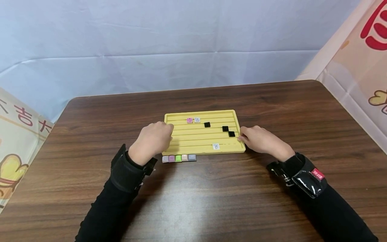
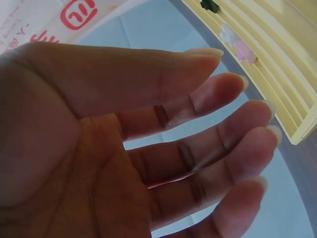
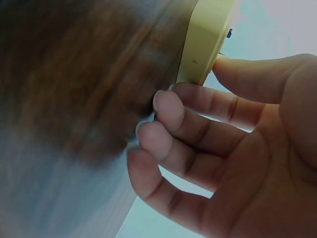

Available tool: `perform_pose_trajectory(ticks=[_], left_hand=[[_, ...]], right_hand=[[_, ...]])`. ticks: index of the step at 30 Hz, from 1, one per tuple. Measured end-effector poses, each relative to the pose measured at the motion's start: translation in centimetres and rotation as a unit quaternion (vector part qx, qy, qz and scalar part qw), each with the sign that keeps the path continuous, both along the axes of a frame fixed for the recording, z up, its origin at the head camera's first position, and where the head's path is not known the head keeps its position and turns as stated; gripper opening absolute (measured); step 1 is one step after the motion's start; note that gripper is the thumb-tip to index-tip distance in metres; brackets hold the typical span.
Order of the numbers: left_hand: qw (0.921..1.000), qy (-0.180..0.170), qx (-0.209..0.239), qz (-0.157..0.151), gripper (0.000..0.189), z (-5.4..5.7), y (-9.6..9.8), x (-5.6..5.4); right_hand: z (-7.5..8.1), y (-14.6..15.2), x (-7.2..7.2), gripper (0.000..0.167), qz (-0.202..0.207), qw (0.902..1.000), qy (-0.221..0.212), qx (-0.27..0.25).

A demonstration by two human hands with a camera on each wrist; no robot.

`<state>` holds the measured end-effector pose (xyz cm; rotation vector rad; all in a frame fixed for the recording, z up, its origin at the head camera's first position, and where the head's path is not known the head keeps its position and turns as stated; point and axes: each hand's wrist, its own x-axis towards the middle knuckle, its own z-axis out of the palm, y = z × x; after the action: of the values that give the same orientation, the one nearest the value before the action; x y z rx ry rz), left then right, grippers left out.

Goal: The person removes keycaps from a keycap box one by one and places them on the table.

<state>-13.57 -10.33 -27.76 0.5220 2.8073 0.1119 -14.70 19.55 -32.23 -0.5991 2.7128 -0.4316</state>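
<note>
A shallow yellow tray [image 1: 193,136] with raised ridges lies on the table. On it are a pink keycap-like piece [image 1: 189,120], a pale one [image 1: 197,120], a white one [image 1: 216,146] and several black ones [image 1: 207,124]. My right hand [image 1: 260,138] pinches the tray's right edge; in the right wrist view the thumb [image 3: 247,74] is on top and the forefinger lies against the side. My left hand [image 1: 155,136] is over the tray's left edge in the head view. The left wrist view shows its fingers [image 2: 198,148] loosely bent, holding nothing, apart from the tray.
Along the tray's front left edge runs a row of several small keycap-like pieces, among them a green one [image 1: 178,158] and a wider grey one [image 1: 192,157]. The brown wooden table [image 1: 196,201] ends at a pale blue cloth [image 1: 181,67] behind; printed cloths hang at both sides.
</note>
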Motion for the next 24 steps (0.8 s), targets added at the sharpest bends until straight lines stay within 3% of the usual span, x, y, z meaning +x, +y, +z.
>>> perform_pose_trajectory(ticks=[19, 24], left_hand=[[0.9996, 0.003, 0.026, -0.008, 0.011, -0.2, -0.4, -0.6], [0.9976, 0.038, 0.055, -0.016, 0.016, -0.7, -0.4, -1.0]], right_hand=[[0.1, 0.0, 0.0, 0.015, -0.004, 0.9999, -0.009, 0.002], [0.1, 0.0, 0.0, 0.015, -0.003, 0.9999, -0.009, -0.001]])
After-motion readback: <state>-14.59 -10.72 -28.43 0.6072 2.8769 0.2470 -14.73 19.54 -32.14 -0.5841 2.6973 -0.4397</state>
